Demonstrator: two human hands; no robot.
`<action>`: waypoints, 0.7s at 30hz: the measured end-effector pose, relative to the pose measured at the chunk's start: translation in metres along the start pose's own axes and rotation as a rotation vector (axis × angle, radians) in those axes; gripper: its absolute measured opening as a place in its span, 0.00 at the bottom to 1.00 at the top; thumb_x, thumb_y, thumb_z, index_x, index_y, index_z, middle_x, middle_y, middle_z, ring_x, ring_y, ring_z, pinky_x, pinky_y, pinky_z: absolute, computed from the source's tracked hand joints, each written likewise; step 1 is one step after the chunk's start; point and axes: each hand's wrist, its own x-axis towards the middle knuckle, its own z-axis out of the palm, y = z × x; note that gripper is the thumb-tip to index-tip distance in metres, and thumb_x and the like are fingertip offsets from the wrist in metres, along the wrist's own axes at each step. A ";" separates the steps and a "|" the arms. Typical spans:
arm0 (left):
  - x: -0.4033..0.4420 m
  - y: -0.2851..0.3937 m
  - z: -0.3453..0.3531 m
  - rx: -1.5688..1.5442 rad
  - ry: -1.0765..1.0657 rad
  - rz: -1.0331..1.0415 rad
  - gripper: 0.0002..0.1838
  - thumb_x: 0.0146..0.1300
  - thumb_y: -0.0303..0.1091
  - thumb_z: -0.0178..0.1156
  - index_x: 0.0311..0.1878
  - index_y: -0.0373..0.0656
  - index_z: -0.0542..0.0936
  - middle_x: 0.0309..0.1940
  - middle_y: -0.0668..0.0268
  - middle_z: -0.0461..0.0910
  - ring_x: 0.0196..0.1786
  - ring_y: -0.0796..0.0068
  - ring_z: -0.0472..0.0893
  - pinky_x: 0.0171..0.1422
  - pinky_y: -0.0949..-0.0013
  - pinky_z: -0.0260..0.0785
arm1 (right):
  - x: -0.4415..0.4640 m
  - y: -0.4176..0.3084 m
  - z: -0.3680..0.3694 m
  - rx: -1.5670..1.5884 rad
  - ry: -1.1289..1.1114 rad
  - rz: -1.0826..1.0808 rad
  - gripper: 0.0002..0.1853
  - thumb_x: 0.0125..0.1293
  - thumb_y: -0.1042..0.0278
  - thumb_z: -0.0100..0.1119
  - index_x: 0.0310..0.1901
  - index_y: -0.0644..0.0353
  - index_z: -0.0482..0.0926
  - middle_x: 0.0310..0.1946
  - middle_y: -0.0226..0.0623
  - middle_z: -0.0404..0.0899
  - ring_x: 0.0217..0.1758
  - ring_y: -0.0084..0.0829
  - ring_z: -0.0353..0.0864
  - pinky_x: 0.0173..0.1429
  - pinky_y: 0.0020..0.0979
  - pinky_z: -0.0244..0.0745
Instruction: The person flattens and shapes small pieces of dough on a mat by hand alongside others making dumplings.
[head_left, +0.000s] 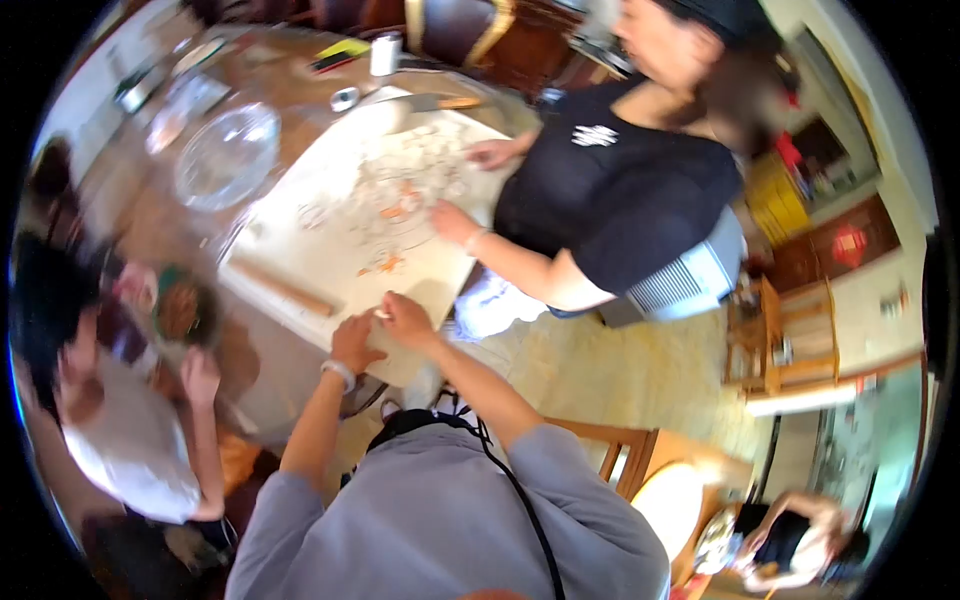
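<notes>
My left hand (pixel 355 345), with a bracelet on the wrist, is low over the near edge of a white floured board (pixel 350 300). Its thumb stands apart from the fingers, whose tips are close to a small whitish piece of dough (pixel 381 313). Closed on that piece are the fingers of my right hand (pixel 408 322); its exact shape is too small to make out. To the left along the board's edge lies a wooden rolling pin (pixel 280 287). Many small pale dough pieces (pixel 420 160) are scattered on the far part of the board, near orange printed patterns.
A person in a black top (pixel 620 190) stands at the right, hands over the board. A knife (pixel 440 102) lies at its far edge. Left are a clear bowl (pixel 228 155), a bowl of brownish filling (pixel 182 308) and a person in white (pixel 140 440). A white can (pixel 385 55) stands behind.
</notes>
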 end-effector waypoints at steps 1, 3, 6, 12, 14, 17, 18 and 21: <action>0.001 -0.003 0.003 -0.021 -0.012 -0.009 0.51 0.33 0.40 0.77 0.66 0.44 0.64 0.42 0.61 0.74 0.49 0.58 0.72 0.53 0.59 0.65 | 0.000 -0.002 0.005 -0.035 0.199 -0.062 0.08 0.56 0.69 0.56 0.37 0.57 0.71 0.36 0.45 0.75 0.45 0.45 0.75 0.46 0.42 0.72; 0.002 -0.013 0.011 -0.031 -0.053 -0.057 0.53 0.32 0.40 0.78 0.66 0.42 0.63 0.41 0.62 0.74 0.47 0.59 0.72 0.53 0.59 0.65 | 0.002 0.001 0.019 -0.150 0.312 -0.188 0.04 0.58 0.71 0.50 0.35 0.58 0.73 0.36 0.44 0.76 0.46 0.44 0.75 0.47 0.43 0.72; 0.007 -0.029 0.021 -0.135 0.018 0.008 0.55 0.30 0.38 0.78 0.66 0.40 0.62 0.39 0.63 0.73 0.44 0.60 0.72 0.52 0.58 0.66 | -0.015 -0.002 -0.009 -0.210 0.079 -0.297 0.04 0.58 0.71 0.50 0.34 0.58 0.74 0.35 0.41 0.75 0.46 0.43 0.75 0.47 0.42 0.72; 0.018 -0.058 0.030 -0.144 -0.001 0.053 0.58 0.29 0.35 0.79 0.68 0.37 0.59 0.39 0.63 0.71 0.44 0.63 0.71 0.50 0.62 0.67 | -0.054 0.033 -0.048 0.029 0.146 -0.150 0.06 0.55 0.67 0.52 0.34 0.54 0.76 0.35 0.39 0.77 0.41 0.43 0.77 0.42 0.43 0.71; 0.021 -0.060 0.030 -0.200 -0.025 0.046 0.59 0.30 0.32 0.79 0.70 0.38 0.58 0.42 0.62 0.70 0.45 0.64 0.71 0.52 0.63 0.67 | -0.077 0.053 -0.062 0.065 0.166 -0.067 0.05 0.54 0.66 0.53 0.31 0.55 0.76 0.31 0.40 0.78 0.37 0.44 0.78 0.39 0.44 0.70; 0.034 -0.098 0.048 -0.405 -0.010 0.145 0.59 0.30 0.25 0.78 0.71 0.40 0.57 0.49 0.63 0.68 0.46 0.66 0.70 0.57 0.64 0.66 | -0.132 0.072 -0.083 0.039 0.232 0.063 0.05 0.53 0.65 0.56 0.31 0.54 0.77 0.28 0.38 0.80 0.34 0.44 0.79 0.37 0.45 0.71; 0.039 -0.104 0.052 -0.441 -0.044 0.138 0.59 0.30 0.23 0.77 0.71 0.41 0.56 0.51 0.63 0.67 0.47 0.67 0.69 0.59 0.64 0.65 | -0.151 0.078 -0.091 0.026 0.225 0.112 0.06 0.54 0.64 0.56 0.32 0.54 0.78 0.29 0.38 0.80 0.36 0.44 0.79 0.39 0.44 0.72; 0.043 -0.099 0.041 -0.229 -0.073 0.009 0.60 0.29 0.22 0.77 0.71 0.41 0.56 0.50 0.65 0.67 0.47 0.69 0.66 0.58 0.67 0.63 | -0.195 0.088 -0.103 0.072 0.280 0.218 0.08 0.56 0.62 0.55 0.35 0.53 0.78 0.33 0.39 0.81 0.39 0.43 0.80 0.41 0.42 0.73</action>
